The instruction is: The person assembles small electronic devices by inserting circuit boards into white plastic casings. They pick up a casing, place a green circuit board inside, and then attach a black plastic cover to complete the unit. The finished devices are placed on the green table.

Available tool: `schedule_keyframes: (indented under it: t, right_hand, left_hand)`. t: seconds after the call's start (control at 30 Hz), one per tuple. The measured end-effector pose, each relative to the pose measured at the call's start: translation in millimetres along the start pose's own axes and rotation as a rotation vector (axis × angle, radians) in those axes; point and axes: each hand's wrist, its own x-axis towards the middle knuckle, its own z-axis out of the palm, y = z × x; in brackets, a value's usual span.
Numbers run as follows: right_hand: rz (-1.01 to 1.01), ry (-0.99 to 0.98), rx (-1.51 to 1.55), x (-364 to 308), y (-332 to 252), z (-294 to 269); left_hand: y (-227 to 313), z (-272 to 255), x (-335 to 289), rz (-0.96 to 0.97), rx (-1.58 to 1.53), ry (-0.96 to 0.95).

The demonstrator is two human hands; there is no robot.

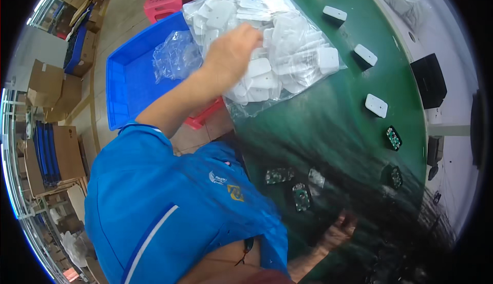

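Left hand [233, 48]: raised to the near side of the bag, fingers pressed against the plastic and closed on it, grasping the bag; the bare forearm runs back down to a blue shirt sleeve.
Bag [280, 37]: clear plastic, bulging with white rounded-rectangle shells; it sits on the far left part of the table, its lower edge hanging past the table's rim above the blue bin.
Right hand [339, 230]: low at the near edge of the table, blurred; whether it is clenched or released cannot be told, and nothing clear shows in it.
Table [349, 83]: green surface, curving away to the right.
White shells [376, 105]: single ones lie well apart in a row along the right side of the table, running from near to far.
Circuit boards [301, 196]: several small green boards lie on the near part of the table, just beyond the right hand; two more sit further right.
Blue bin [128, 83]: left of the table, lower down, holding a crumpled clear bag [174, 55].
Pink stool [162, 5]: beyond the bin.
Cartons [46, 83]: stacked along the floor at far left.
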Motion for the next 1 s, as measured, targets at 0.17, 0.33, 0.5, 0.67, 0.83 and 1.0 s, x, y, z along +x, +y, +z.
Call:
schedule_keyframes:
  t: [0.17,0.33,0.5,0.67,0.83,1.0]
  right_hand:
    - [-0.587,0.177,-0.243,-36.1,-57.5,22.6]
    - [-0.417,0.117,-0.4,-52.8,-83.8,14.6]
    - [-0.496,0.157,-0.024,-54.4,-94.0,16.4]
    - [-0.502,-0.038,0.49,-71.7,-153.3,38.1]
    - [-0.392,-0.266,0.829,-94.5,-191.2,50.7]
    - [-0.297,-0.209,0.854,-96.8,-165.8,50.7]
  left_hand:
    - [-30.7,21.7,3.2,-0.04,0.086,0.045]
    - [-32.3,33.2,7.5,-0.155,-0.069,0.027]
    - [-15.9,-0.5,2.9,-0.29,-0.383,0.257]
    - [80.0,-36.8,-24.4,-0.206,-0.908,0.056]
    - [144.5,12.7,-29.0,0.232,-1.047,-0.392]
    - [184.7,49.8,-41.7,0.426,-1.094,-0.368]
